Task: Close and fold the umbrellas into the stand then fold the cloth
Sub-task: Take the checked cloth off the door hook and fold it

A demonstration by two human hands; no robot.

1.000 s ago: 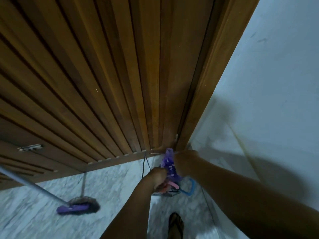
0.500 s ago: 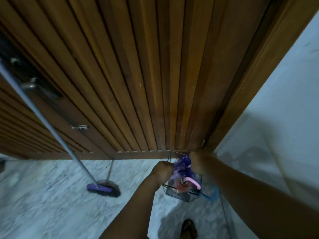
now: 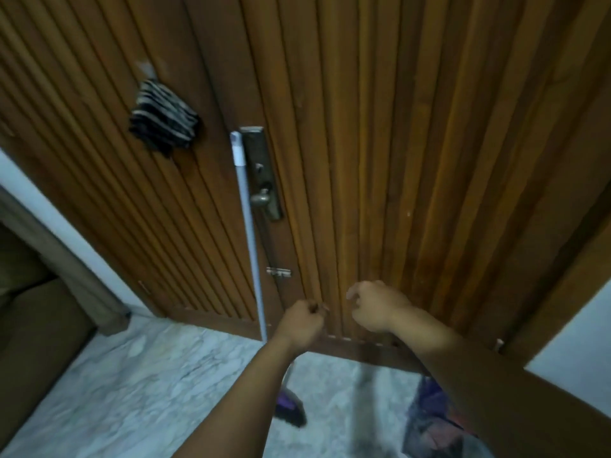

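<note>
In front of the slatted wooden door (image 3: 380, 143), both hands are raised at about the same height with nothing in either grip. The left hand (image 3: 302, 322) is curled into a loose fist, fingers tucked in and holding nothing; the right hand (image 3: 377, 307) has its fingers loosely bent and apart, also holding nothing. The two hands are near each other but not touching.

The purple umbrella (image 3: 429, 398) sits low at the bottom right, in the stand (image 3: 426, 434) on the marble floor (image 3: 132, 385), partly hidden under the right forearm (the stand itself is blurred, so its shape is hard to make out). It is well below and to the right of both hands, apart from them.

The striped black-and-white cloth (image 3: 163, 119) hangs on the door, up and to the left, well apart from either hand.

A broom (image 3: 251, 233) leans against the door beside the lock plate (image 3: 264, 173), its pole passing just left of the left hand and its purple head on the floor behind the left forearm.
</note>
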